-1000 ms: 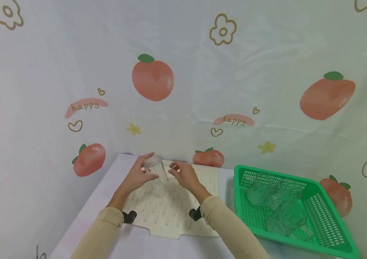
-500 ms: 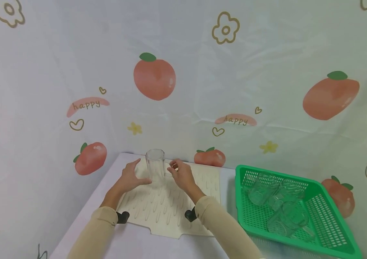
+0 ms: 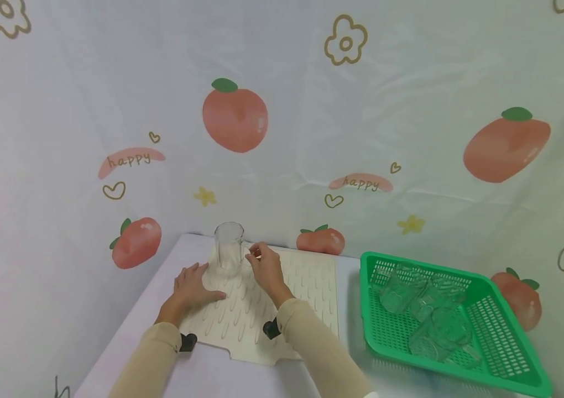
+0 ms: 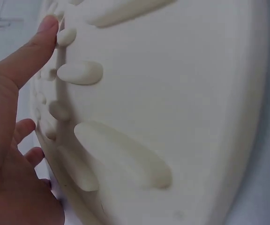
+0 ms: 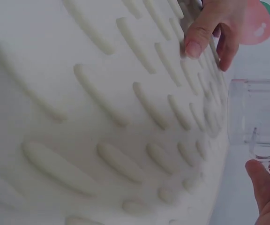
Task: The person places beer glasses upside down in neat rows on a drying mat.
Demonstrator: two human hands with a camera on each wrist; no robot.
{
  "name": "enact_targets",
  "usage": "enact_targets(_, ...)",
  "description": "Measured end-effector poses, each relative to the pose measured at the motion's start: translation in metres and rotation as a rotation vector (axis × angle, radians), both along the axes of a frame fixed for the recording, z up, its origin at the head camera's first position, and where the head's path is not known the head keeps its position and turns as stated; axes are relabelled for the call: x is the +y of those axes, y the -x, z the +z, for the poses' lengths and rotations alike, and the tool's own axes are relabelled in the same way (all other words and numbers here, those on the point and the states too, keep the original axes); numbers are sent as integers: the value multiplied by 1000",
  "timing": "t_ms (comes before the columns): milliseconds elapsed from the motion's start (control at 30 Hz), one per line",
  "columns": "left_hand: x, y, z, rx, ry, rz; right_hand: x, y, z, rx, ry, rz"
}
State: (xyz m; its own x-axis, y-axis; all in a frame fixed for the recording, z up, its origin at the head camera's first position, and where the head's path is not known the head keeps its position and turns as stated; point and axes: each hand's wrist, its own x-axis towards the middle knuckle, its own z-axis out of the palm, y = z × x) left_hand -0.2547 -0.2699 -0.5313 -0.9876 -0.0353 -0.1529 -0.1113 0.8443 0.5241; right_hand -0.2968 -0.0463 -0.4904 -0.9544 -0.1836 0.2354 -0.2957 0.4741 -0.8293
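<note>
Head view: clear glass mug (image 3: 229, 247) upright at far-left corner of ribbed drying mat (image 3: 307, 276).
Right hand (image 3: 265, 266): thumb and fingers pinching the handle side.
Left hand (image 3: 191, 286): flat on mat, fingers straight, nothing held.
Handling: likely light, rigid, smooth, breakable; best taken by handle or round the body.
Green basket (image 3: 506, 337): right, more glass mugs inside.
Unclear: handle itself, mug count, rim contact with mat.
</note>
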Motion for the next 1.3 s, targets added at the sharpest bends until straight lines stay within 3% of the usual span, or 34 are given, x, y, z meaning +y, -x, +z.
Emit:
enact_targets(367,1,-2,-2,4,-23,20,-9,2,-8,-61,7,-94)
enact_targets(1000,1,3,-15,-1,-24,43,-3,6,-16,-117,1,-34)
enact_targets(1300,0,-2,-11,15,-50,43,1,7,-16,-115,-177,16)
